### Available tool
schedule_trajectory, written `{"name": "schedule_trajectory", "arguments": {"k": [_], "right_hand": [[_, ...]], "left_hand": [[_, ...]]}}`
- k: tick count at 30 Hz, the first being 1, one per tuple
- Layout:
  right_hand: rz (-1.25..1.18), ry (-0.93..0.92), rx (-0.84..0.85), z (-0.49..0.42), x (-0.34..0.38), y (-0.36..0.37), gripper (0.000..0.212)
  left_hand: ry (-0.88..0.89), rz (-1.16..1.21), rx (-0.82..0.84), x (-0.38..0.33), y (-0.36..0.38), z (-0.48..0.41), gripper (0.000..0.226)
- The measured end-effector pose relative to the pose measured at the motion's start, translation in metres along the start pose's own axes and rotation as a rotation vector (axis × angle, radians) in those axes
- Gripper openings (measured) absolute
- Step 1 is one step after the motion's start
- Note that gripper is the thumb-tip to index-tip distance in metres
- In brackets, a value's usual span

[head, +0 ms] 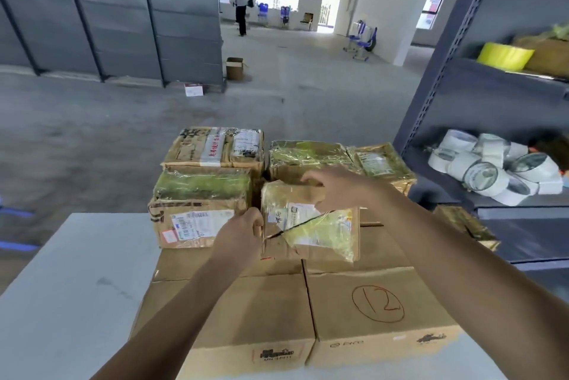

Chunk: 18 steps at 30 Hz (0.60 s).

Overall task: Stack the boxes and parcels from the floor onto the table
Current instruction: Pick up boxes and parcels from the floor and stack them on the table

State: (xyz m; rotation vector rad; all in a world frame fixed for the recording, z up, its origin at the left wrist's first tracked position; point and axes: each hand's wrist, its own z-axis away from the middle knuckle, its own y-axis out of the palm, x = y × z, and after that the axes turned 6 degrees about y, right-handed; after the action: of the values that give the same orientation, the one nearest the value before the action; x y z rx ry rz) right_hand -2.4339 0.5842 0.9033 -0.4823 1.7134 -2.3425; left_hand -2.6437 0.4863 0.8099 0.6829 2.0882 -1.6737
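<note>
1. Carton marked 12 point(378, 312) lay nearest on the worktop point(77, 272), under the right forearm.
2. Left hand point(243, 233) pinched the left edge of the taped parcel point(311, 225), held over that carton tier.
3. Right hand point(334, 190) curled over its far edge; best lowered level, snug beside neighbouring parcels point(200, 195).

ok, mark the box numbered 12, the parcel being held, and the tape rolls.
box 12 point(378, 302), head view, on the circled number on its top.
parcel point(320, 227), head view, on the clear tape across its top.
tape rolls point(480, 175), head view, on the front roll's end face.
</note>
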Motion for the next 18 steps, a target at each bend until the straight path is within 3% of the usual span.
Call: {"name": "schedule_trajectory", "arguments": {"k": [5,12,15,18], "right_hand": [[-0.009,-0.145,0.014,-0.017,0.002,0.013,0.037],[0.026,-0.262,-0.010,-0.020,-0.003,0.017,0.032],[0.097,-0.326,-0.069,-0.021,-0.001,0.019,0.033],[0.220,-0.373,-0.152,-0.026,0.003,0.022,0.030]], "left_hand": [[-0.119,-0.037,-0.006,-0.002,0.000,-0.008,0.010],[0.058,-0.162,-0.238,-0.005,-0.017,-0.034,0.027],[0.009,-0.275,-0.163,0.001,-0.025,-0.046,0.040],[-0.085,-0.237,-0.041,0.008,-0.027,-0.050,0.040]]}}
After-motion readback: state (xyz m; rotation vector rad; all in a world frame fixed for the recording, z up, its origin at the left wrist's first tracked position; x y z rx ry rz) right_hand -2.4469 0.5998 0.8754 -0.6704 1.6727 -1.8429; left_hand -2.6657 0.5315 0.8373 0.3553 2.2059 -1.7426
